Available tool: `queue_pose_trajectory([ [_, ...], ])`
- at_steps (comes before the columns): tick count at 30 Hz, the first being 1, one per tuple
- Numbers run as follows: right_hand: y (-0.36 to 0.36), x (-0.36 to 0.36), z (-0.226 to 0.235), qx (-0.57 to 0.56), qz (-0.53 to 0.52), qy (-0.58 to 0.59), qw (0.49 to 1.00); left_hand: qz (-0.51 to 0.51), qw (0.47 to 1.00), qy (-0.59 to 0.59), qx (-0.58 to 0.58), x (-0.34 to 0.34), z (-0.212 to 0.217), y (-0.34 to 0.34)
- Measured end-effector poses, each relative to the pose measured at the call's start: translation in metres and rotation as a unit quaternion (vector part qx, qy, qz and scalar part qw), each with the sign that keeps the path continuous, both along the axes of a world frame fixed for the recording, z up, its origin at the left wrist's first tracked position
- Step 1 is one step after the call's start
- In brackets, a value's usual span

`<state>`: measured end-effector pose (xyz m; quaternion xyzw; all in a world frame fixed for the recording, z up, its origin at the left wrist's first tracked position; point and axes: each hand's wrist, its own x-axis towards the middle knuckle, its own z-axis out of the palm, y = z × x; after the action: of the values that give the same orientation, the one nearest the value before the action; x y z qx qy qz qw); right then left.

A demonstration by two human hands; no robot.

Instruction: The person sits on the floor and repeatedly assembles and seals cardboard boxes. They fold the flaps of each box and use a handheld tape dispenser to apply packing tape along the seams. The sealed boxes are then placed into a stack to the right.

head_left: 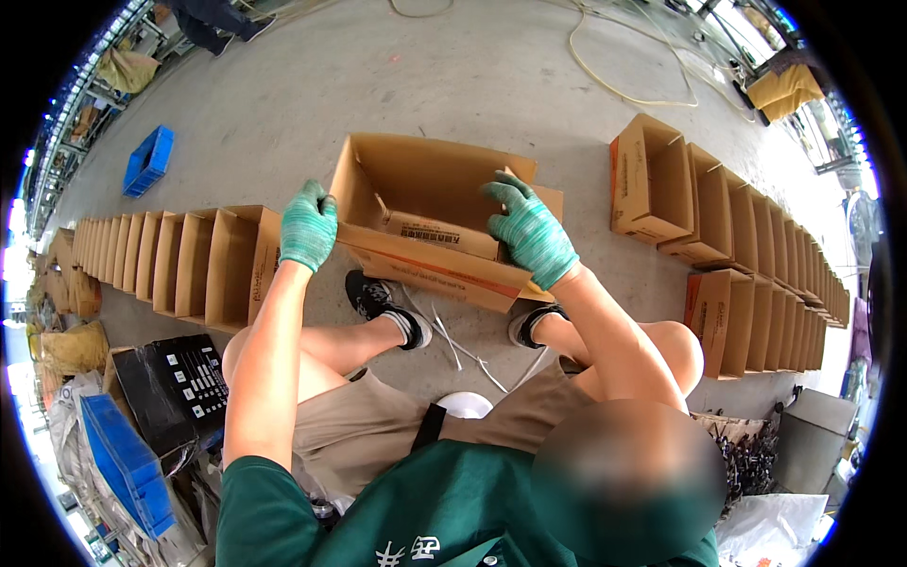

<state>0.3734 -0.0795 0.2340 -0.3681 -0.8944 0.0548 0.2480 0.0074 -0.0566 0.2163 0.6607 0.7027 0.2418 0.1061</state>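
Observation:
An open-topped brown cardboard box [430, 269] stands tilted in front of my knees, with dark printing on its near side and a flap leaning inward. My left hand [309, 227], in a green knitted glove, is closed on the box's left edge. At the right end, my right hand [532, 230], also gloved in green, reaches over the edge with its fingers bent inside and grips the cardboard there. Its thumb is partly hidden. The right end wall is largely covered by that hand.
Rows of open cardboard boxes stand to the left [231, 269] and right [652, 184]. White straps [463, 350] lie between my shoes. A blue crate [148, 161] sits far left, a black carton [175, 387] near left. A pale hose [605, 83] curls across the floor; someone's legs [203, 19] show far left.

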Motion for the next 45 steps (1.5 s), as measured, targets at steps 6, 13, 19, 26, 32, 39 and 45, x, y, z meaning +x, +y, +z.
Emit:
queue_pose_trajectory([
  [6,-0.002,-0.003,-0.004,-0.035,-0.033,-0.018,0.999,-0.061,0.987,0.076,-0.131,0.000,0.005,-0.006],
  [13,-0.001,0.010,-0.051,-0.099,-0.254,0.015,0.962,-0.285,0.911,0.065,-0.292,0.009,0.010,-0.007],
  [19,0.008,0.037,-0.092,-0.186,-0.180,0.094,0.961,-0.216,0.927,0.092,-0.292,0.024,0.010,0.016],
  [26,0.023,0.066,-0.105,-0.438,-0.272,0.447,0.731,-0.143,0.957,0.132,-0.215,0.061,-0.004,0.030],
  [32,0.032,0.018,-0.064,-0.407,-0.289,0.491,0.714,-0.056,0.996,0.060,0.022,0.047,-0.074,0.018],
  [39,0.052,0.022,-0.060,-0.444,-0.321,0.501,0.670,-0.023,0.991,-0.021,-0.128,0.046,-0.076,0.015],
  [45,0.052,0.025,-0.081,-0.468,-0.324,0.433,0.699,-0.023,0.992,-0.069,-0.105,0.031,-0.087,0.015],
])
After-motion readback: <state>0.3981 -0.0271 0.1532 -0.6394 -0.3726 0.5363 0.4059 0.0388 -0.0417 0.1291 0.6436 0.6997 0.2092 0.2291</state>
